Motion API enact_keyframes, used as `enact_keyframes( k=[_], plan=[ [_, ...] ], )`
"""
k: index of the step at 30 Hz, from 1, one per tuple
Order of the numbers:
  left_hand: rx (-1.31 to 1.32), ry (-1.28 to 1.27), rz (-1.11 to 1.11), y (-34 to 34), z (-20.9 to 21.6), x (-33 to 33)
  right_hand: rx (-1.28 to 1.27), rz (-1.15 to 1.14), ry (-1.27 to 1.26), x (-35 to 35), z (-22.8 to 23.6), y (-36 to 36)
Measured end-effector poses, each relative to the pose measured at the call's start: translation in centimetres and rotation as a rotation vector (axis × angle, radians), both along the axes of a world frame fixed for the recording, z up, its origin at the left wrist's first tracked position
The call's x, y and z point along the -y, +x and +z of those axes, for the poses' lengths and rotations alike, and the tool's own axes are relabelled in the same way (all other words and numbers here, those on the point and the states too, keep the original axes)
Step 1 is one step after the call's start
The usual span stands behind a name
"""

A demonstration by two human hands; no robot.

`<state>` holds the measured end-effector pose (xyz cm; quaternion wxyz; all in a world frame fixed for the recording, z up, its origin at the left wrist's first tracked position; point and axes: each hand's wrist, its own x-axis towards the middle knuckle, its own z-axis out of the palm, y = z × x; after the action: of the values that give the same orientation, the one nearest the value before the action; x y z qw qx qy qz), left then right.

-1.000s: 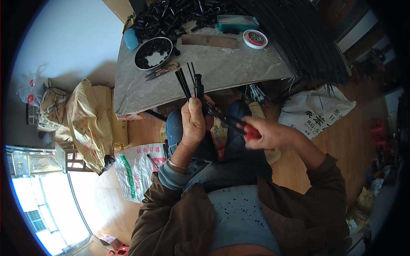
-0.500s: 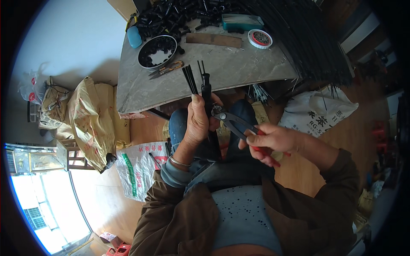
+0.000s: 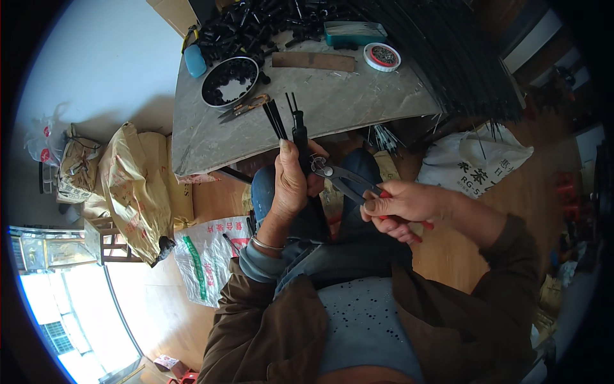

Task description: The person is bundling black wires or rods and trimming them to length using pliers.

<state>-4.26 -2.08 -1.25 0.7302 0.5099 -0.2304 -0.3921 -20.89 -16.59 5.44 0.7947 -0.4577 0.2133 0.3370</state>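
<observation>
My left hand [image 3: 291, 182] is closed around a black tubular part [image 3: 299, 133], held upright with two thin prongs standing out of its top. Several thin black rods [image 3: 273, 119] rise beside it, gripped by the same hand under the thumb. My right hand [image 3: 404, 206] is wrapped round the red handles of a pair of pincers [image 3: 348, 184]. The pincers' jaws meet the side of the black part close to my left fingers; a small metal piece seems to be there, too small to make out. Both hands are above my lap, in front of the table's near edge.
The grey table [image 3: 332, 99] carries a bowl [image 3: 222, 105] of small black parts, snips [image 3: 245, 110], a wooden strip [image 3: 313, 61], a round tub [image 3: 367, 63], a teal box [image 3: 354, 36], heaped black fittings [image 3: 249, 29] and long black rods [image 3: 441, 64]. Sacks [image 3: 137, 185] stand at the left.
The pincers' handles are closer together and my right fingers more tightly closed. The whole view has shifted slightly, and both hands appear a little farther left.
</observation>
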Motion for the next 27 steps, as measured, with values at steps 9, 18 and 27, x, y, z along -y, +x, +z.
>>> enact_keyframes(
  k=[9, 18, 27],
  plan=[
    [0.029, -0.023, 0.009, -0.8, 0.5, 0.2, 0.405, 0.605, -1.318, 1.5, 6.1, 2.2],
    [0.03, -0.167, 0.067, 0.0, -1.7, 0.1, 0.729, 0.106, -1.625, 1.8, 1.1, 0.2],
    [0.027, -0.064, 0.047, 0.1, -1.3, 0.1, 1.077, -0.011, -1.955, 2.6, 1.8, 2.5]
  ],
)
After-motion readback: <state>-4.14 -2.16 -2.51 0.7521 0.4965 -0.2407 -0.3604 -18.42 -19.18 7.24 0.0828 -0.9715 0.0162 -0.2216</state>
